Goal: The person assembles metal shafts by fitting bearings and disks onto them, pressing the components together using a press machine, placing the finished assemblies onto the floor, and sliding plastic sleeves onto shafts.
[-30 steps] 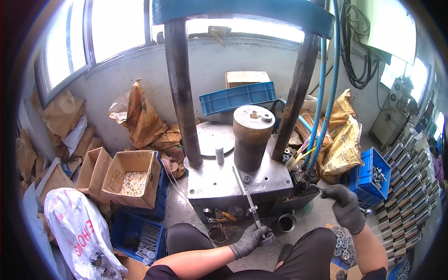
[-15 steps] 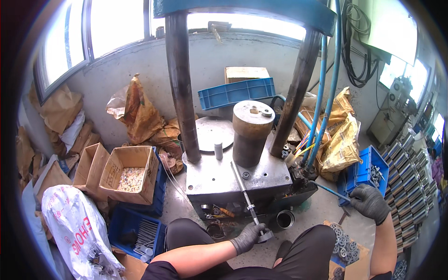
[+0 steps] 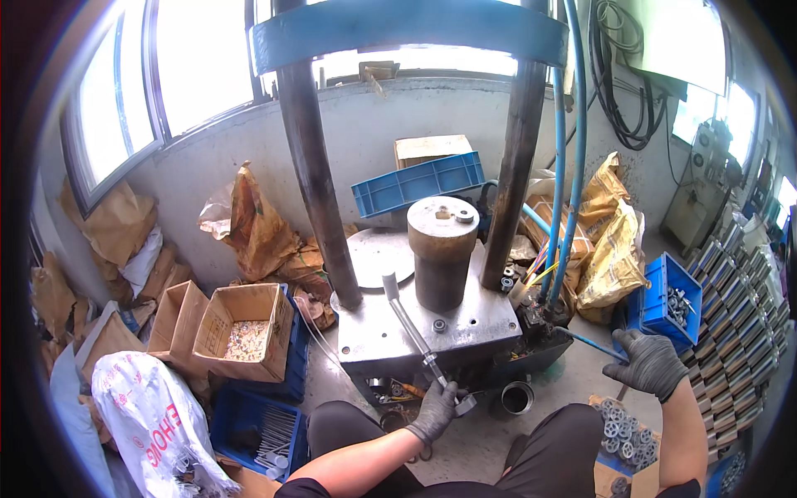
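Note:
My left hand (image 3: 435, 414), in a dark grey glove, is closed around the near end of a shiny metal rod (image 3: 409, 325). The rod carries a collar partway along and a wider metal end piece (image 3: 466, 405) just beyond my fingers. Slanting over the press table (image 3: 374, 336), its far end meets a small pale grey cylinder (image 3: 390, 285) in the picture; whether it is seated there I cannot tell. My right hand (image 3: 652, 365), also gloved, is closed on the outer end of a blue lever (image 3: 591, 342). A thick dark cylindrical block (image 3: 440, 274) stands upright on the table.
Two dark posts (image 3: 320, 183) and a blue crossbeam (image 3: 407, 33) frame the press. Left are an open carton (image 3: 282, 332) of small pieces and a blue bin (image 3: 220, 432) of rods. Right are a blue crate (image 3: 657, 307), stacked metal tubes (image 3: 735, 332) and ring-shaped parts (image 3: 627, 436).
The rod's far end has swung left to the small cylinder, my left hand moving slightly up and left. My right hand stays at the lever's end. The whole view has shifted a little.

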{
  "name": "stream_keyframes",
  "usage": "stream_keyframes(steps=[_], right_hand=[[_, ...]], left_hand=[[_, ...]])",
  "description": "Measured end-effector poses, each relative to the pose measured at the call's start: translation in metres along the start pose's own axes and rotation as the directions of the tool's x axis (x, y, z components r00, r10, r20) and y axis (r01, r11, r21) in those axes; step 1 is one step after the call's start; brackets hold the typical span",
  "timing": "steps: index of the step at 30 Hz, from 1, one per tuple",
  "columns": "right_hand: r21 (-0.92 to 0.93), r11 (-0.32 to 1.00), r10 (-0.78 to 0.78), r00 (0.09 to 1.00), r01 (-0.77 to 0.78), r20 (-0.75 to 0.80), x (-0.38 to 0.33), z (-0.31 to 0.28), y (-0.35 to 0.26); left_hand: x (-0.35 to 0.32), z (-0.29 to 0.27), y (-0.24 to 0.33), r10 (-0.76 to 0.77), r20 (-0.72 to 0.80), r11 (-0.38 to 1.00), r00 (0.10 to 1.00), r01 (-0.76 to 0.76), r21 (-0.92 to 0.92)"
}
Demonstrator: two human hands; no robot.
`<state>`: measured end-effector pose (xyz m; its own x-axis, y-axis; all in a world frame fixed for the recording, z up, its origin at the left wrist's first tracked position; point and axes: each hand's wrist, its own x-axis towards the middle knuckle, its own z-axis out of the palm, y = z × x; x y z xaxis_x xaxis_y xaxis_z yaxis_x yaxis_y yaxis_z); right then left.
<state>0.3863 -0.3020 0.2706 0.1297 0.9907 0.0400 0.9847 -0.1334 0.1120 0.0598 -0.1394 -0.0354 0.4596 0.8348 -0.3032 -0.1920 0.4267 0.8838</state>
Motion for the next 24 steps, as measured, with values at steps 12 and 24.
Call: stream_keyframes(steps=[12, 24], right_hand=[[0.028, 1.0, -0.001, 0.994, 0.004, -0.105, -0.005, 0.015, 0.017], [0.13, 0.99, -0.042, 0.991, 0.058, -0.124, -0.005, 0.012, 0.018]], left_hand=[[-0.003, 0.012, 0.145, 0.594, 0.115, 0.75, 0.796, -0.6, 0.279], [0.138, 0.027, 0.359, 0.859, 0.135, 0.331, 0.494, -0.738, 0.588]])
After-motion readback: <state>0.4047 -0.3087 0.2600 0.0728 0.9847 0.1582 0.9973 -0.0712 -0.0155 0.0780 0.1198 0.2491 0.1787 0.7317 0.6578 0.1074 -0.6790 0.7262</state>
